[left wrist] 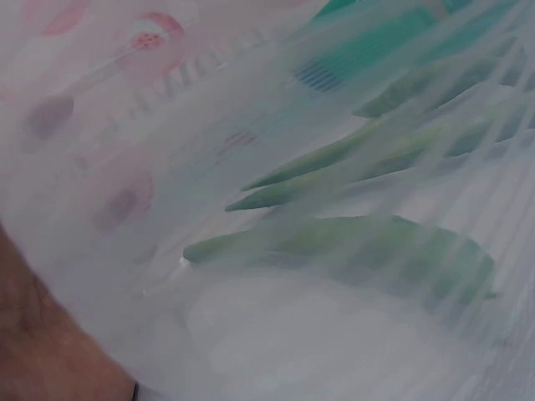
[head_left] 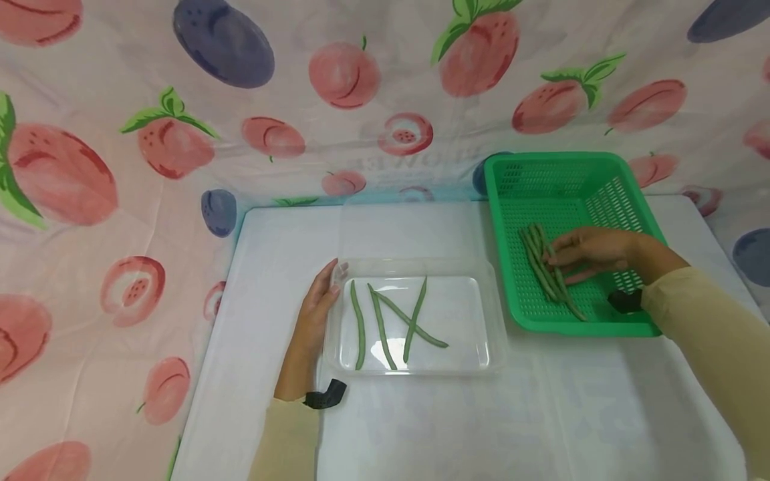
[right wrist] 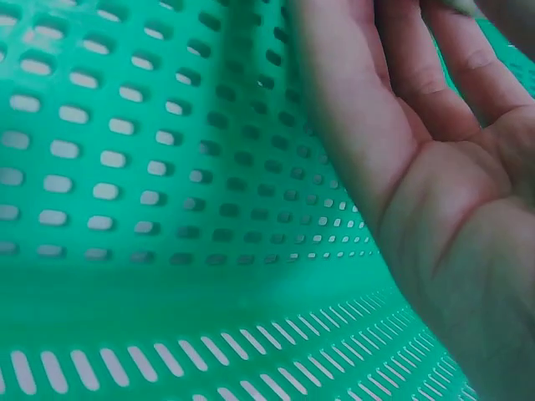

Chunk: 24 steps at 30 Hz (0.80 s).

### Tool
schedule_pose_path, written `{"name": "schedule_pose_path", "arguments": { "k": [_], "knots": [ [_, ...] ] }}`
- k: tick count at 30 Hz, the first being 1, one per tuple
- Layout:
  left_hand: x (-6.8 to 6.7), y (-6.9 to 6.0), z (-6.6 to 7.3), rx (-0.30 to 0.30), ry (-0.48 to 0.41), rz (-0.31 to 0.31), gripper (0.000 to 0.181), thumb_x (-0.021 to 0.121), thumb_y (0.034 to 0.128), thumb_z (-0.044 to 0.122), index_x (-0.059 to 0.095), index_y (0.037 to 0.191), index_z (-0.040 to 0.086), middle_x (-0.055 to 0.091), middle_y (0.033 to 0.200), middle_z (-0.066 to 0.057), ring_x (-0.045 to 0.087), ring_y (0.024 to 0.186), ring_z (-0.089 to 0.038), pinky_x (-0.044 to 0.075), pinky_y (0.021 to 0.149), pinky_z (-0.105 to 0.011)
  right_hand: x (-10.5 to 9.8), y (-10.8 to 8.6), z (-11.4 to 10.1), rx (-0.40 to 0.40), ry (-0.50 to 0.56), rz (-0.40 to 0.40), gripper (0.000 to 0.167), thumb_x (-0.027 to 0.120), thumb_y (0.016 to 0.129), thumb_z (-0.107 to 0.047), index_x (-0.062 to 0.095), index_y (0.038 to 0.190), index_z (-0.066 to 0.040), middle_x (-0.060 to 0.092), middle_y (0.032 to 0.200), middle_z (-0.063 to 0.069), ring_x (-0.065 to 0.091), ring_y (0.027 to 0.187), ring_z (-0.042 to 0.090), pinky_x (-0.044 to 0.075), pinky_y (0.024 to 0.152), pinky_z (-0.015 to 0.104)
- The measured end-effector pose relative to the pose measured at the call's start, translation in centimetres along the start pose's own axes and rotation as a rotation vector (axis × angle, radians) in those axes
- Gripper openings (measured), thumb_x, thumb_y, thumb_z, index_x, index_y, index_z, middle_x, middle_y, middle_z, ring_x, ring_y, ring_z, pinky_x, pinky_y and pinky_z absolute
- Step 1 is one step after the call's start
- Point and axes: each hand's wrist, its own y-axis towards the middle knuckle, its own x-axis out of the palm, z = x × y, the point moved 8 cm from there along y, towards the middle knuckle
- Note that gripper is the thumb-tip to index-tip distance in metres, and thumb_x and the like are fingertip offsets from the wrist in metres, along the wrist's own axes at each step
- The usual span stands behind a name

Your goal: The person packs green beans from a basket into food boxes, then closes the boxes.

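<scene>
My left hand (head_left: pixel 315 300) lies along the left wall of a clear plastic container (head_left: pixel 415 371), fingers extended near its back left corner. Inside the container are several green beans (head_left: pixel 359 327), two of them crossed. Through the container's wall the left wrist view shows these green beans (left wrist: pixel 334 242) blurred. Over on the right, my right hand (head_left: pixel 592 250) reaches into a green plastic basket (head_left: pixel 577 327) and pinches a green bean at a small bunch of green beans (head_left: pixel 535 260). The right wrist view has the right hand (right wrist: pixel 451 167) with its fingertips mostly cut off.
A white cloth (head_left: pixel 421 427) covers the table. Behind and to the left hangs a fruit-printed curtain (head_left: pixel 271 234). The basket stands just right of the container, with its rim higher than the beans. Dark straps (head_left: pixel 325 394) sit at the wrists.
</scene>
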Motion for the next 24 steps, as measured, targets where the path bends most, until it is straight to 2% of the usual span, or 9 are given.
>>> {"name": "schedule_pose_path", "arguments": {
  "k": [3,9,14,18,24],
  "knots": [
    [-0.1,0.0,-0.1,-0.004,0.003,0.005,0.055,0.051,0.1060,0.037,0.036,0.158,0.028,0.035,0.164,0.013,0.032,0.153,-0.019,0.033,0.119,-0.059,0.2,-0.1,0.0,-0.007,-0.015,-0.015,0.056,0.063,0.102,-0.021,0.042,0.146,0.007,0.054,0.141,0.010,0.058,0.123,0.015,0.053,0.105,0.046],
    [-0.1,0.1,-0.2,-0.011,-0.006,0.004,0.056,0.051,0.1055,0.038,0.036,0.159,0.029,0.035,0.164,0.014,0.032,0.153,-0.019,0.035,0.118,-0.058,0.3,-0.4,-0.4,-0.027,-0.007,-0.009,0.051,0.059,0.104,-0.022,0.043,0.144,0.005,0.060,0.134,0.006,0.062,0.119,0.016,0.055,0.103,0.045],
    [0.0,0.2,-0.2,-0.007,-0.005,0.004,0.056,0.051,0.1057,0.038,0.035,0.159,0.028,0.034,0.165,0.013,0.032,0.153,-0.020,0.036,0.117,-0.059,0.5,-0.7,-1.1,-0.055,0.051,0.014,0.046,0.053,0.107,-0.026,0.040,0.143,0.000,0.059,0.131,0.007,0.066,0.116,0.022,0.057,0.099,0.048],
    [0.0,0.0,-0.1,-0.013,0.002,0.007,0.054,0.049,0.1067,0.033,0.036,0.159,0.030,0.034,0.165,0.013,0.033,0.153,-0.021,0.037,0.116,-0.059,0.5,-0.9,-1.9,-0.074,0.095,0.051,0.051,0.049,0.109,-0.031,0.032,0.149,-0.004,0.056,0.129,0.009,0.066,0.115,0.026,0.057,0.096,0.051],
    [0.0,0.0,-0.1,-0.020,0.013,0.006,0.052,0.048,0.1071,0.032,0.036,0.158,0.032,0.034,0.165,0.014,0.035,0.152,-0.023,0.040,0.114,-0.059,0.9,-1.4,-3.5,-0.149,0.131,0.078,0.041,0.044,0.110,-0.033,0.033,0.140,-0.007,0.060,0.117,0.010,0.068,0.111,0.030,0.059,0.092,0.051]
  ]
}}
